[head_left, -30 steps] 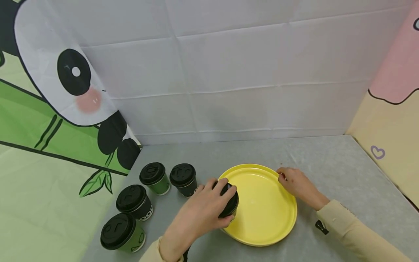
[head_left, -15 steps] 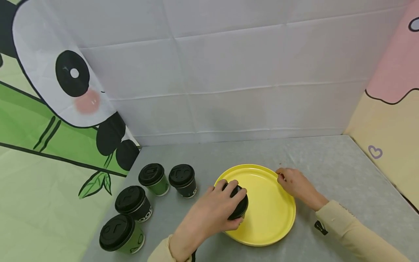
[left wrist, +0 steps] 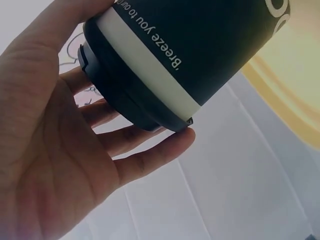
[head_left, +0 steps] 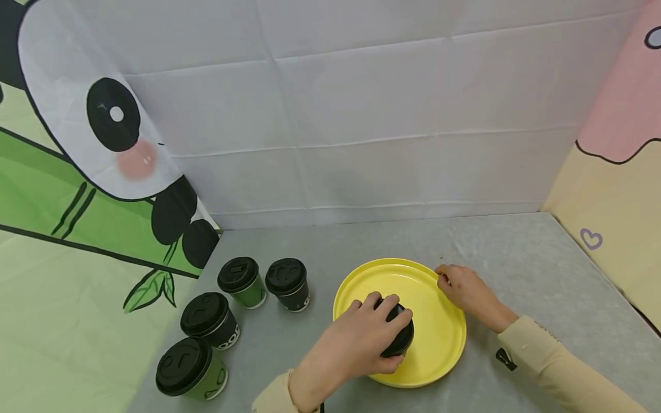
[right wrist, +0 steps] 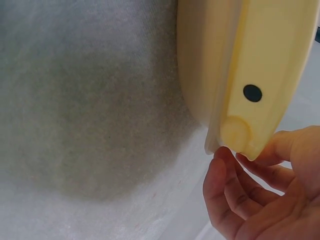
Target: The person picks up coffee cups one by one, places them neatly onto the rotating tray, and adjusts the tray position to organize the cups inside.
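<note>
My left hand (head_left: 362, 338) grips a dark paper cup by its black lid (head_left: 401, 335), fingers spread round the lid's edge. White lettering and a pale band show on the cup (left wrist: 190, 45) in the left wrist view. In the head view this cup overlaps the middle of a round yellow tray (head_left: 439, 344). At the tray's far right rim, my right hand (head_left: 470, 291) pinches the edge between thumb and fingers. The right wrist view shows the tray's underside (right wrist: 270, 55), with a dark round spot on it.
To the left on the grey table (head_left: 330, 246) stand several lidded cups: a green cup (head_left: 250, 293) and a black cup (head_left: 294, 299) at the back, another black cup (head_left: 224, 332) and green cup (head_left: 209, 378) nearer. A white cloth (head_left: 361, 115) hangs behind.
My left hand has carried the dark cup rightward, from the tray's left edge to over its middle. My right hand has stayed at the rim.
</note>
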A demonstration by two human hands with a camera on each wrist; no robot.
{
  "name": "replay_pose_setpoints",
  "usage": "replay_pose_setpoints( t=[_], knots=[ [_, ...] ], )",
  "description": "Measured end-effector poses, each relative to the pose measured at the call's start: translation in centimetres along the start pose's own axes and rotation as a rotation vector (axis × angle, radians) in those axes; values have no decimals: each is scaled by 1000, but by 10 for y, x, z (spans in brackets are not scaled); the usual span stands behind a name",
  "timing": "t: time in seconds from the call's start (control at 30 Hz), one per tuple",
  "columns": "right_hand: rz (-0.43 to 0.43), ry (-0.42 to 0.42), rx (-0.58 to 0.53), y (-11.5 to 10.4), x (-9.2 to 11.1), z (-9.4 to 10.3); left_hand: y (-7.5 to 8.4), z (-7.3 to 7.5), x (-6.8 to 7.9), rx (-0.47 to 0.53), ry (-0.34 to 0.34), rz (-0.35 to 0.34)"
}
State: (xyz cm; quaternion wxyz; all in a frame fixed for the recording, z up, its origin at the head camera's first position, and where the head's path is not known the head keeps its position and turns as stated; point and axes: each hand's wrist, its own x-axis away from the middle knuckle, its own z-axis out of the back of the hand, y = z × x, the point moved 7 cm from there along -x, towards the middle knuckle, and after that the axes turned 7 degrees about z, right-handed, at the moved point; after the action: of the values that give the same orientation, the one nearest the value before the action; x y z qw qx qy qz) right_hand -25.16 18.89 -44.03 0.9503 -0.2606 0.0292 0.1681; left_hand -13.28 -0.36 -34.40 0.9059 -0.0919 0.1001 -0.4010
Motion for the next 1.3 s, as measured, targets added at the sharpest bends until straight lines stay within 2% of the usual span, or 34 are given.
replay_pose_setpoints(
  t=[0.27, 0.5, 0.73, 0.97, 1.3],
  knots=[
    [11, 7, 2, 1, 1, 0, 13, -5, -4, 11, 22, -45],
    [18, 21, 6, 0, 2, -1, 21, -5, -6, -7, 13, -59],
    [34, 44, 16, -2, 3, 2, 25, -6, -7, -58, 81, -75],
    [34, 46, 14, -2, 4, -1, 27, -7, -7, -84, 83, -79],
    [65, 64, 45, -3, 5, 1, 27, -6, -6, -105, 177, -87]
  ],
)
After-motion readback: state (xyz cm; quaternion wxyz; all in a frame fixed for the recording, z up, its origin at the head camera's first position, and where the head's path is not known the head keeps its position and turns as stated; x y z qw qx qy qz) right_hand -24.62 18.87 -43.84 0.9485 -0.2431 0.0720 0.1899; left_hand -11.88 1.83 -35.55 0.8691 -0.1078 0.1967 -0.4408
